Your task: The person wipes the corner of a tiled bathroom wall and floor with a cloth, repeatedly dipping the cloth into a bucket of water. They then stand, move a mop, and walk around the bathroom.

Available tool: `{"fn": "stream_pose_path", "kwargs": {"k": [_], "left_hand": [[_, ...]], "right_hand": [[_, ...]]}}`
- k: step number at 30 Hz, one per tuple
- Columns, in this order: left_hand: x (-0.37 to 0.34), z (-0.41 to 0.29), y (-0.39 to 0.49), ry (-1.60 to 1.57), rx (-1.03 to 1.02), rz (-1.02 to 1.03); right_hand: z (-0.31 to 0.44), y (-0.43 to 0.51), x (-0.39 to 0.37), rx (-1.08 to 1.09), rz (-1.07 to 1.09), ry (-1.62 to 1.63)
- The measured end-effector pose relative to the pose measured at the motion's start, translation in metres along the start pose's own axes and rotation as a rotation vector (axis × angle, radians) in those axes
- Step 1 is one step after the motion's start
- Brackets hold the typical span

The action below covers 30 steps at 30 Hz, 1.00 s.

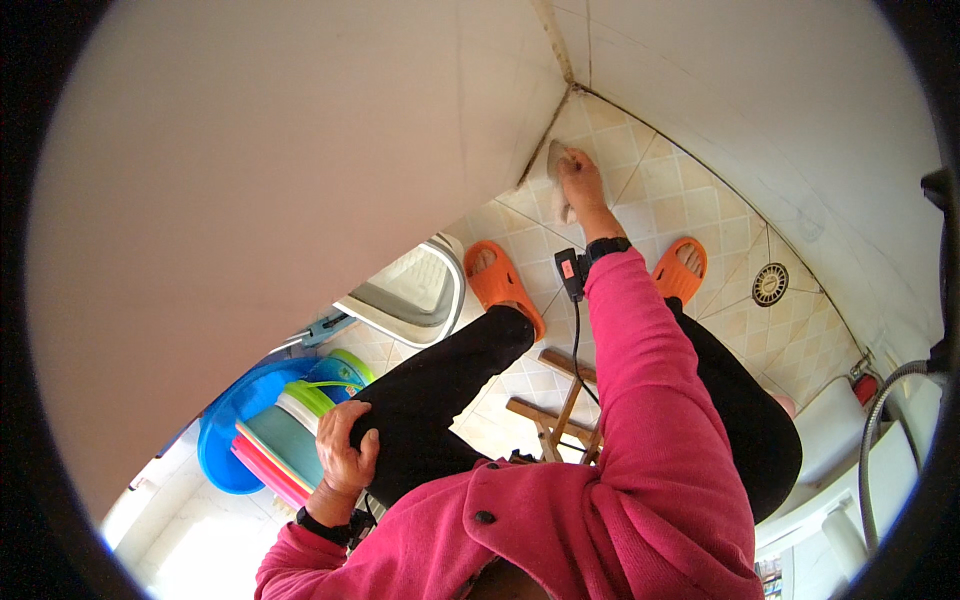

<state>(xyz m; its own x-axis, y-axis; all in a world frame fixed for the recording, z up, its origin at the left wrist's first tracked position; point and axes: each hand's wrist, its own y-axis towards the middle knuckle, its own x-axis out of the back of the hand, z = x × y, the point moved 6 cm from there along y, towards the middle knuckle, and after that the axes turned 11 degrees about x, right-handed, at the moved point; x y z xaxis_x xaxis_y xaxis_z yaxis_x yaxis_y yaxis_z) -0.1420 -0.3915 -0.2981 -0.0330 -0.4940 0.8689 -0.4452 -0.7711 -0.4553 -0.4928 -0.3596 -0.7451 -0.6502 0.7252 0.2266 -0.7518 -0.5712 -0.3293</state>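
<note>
My right hand (582, 182) is pressed down near the tiled floor (660, 195), close to the wall corner. It grips a greyish cloth (556, 156), blurred and partly hidden under the fingers. My left hand (346, 444) rests on my left thigh in black trousers (442, 382), holding nothing, with the thumb apart from the fingers. Each wrist wears a black strap, and a small black device with a cable (570, 274) hangs at the right one.
Orange slippers (501, 281) are on my feet. A wooden folding stool (559, 420) stands beneath me. To the left are a white plastic tub (442, 300) and stacked coloured basins (225, 450). A floor drain (770, 284) and a metal hose (870, 450) lie to the right.
</note>
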Motion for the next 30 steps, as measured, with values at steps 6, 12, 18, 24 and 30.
{"fn": "stream_pose_path", "kwargs": {"k": [6, 12, 18, 24, 30], "left_hand": [[0.000, 0.002, 0.000, -0.003, -0.012, -0.006], [0.001, 0.006, 0.000, 0.005, -0.003, -0.003], [0.000, 0.009, -0.001, -0.004, 0.006, 0.004], [0.000, 0.007, 0.002, -0.003, -0.002, 0.004], [0.001, 0.004, 0.001, 0.003, -0.008, 0.005]], "right_hand": [[0.017, 0.051, 0.005, -0.115, 0.015, 0.315], [0.046, 0.063, 0.004, 0.173, 0.018, -0.610], [0.063, 0.062, 0.007, 0.260, -0.010, -0.700], [0.064, 0.054, -0.012, 0.310, 0.087, -0.813], [0.058, 0.029, -0.030, 0.257, 0.029, -0.645]]}}
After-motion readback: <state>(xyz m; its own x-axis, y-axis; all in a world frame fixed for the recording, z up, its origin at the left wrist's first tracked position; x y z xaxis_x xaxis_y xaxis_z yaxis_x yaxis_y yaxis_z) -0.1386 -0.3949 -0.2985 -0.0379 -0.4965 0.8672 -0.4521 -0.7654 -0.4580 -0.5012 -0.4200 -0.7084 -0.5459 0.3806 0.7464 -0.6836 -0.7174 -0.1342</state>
